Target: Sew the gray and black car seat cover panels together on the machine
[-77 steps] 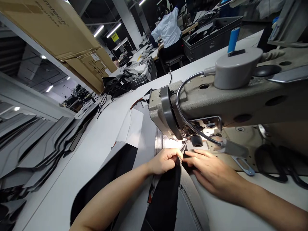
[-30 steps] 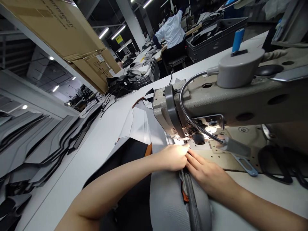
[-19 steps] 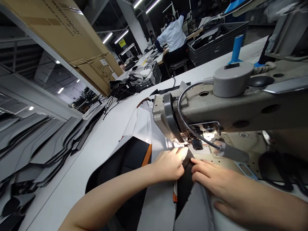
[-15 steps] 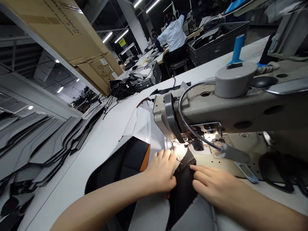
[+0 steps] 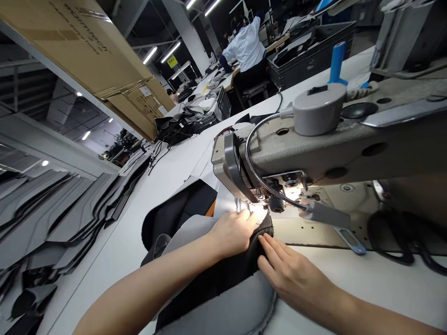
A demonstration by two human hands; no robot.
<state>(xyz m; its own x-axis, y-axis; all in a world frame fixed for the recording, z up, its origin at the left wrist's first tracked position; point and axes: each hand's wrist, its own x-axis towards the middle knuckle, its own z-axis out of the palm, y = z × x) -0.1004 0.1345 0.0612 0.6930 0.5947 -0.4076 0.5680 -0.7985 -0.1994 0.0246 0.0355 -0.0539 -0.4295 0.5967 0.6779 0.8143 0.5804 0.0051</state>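
A sewing machine (image 5: 272,153) with a lit needle area stands on the right of the white table. Under and in front of its presser foot lies a black and grey fabric piece (image 5: 213,298) with an orange strip, partly folded over on itself. My left hand (image 5: 232,232) is closed on the fabric just left of the needle area, its fingers curled into the cloth. Flat on the black edge of the cloth lies my right hand (image 5: 289,267), fingers stretched out close to the needle plate. The needle tip is hidden by glare and machine parts.
Black-handled scissors (image 5: 391,237) and a blue-grey metal tool (image 5: 351,240) lie right of the machine's bed. Stacked grey fabric panels (image 5: 70,204) fill the left side. A cardboard box (image 5: 94,56) stands at upper left. Farther back, a person (image 5: 246,49) works beside a grey crate (image 5: 310,51).
The fabric has shifted and folded, so more of its grey backing shows beside my left arm. My left fingers have curled tighter. My right hand has moved left with the cloth.
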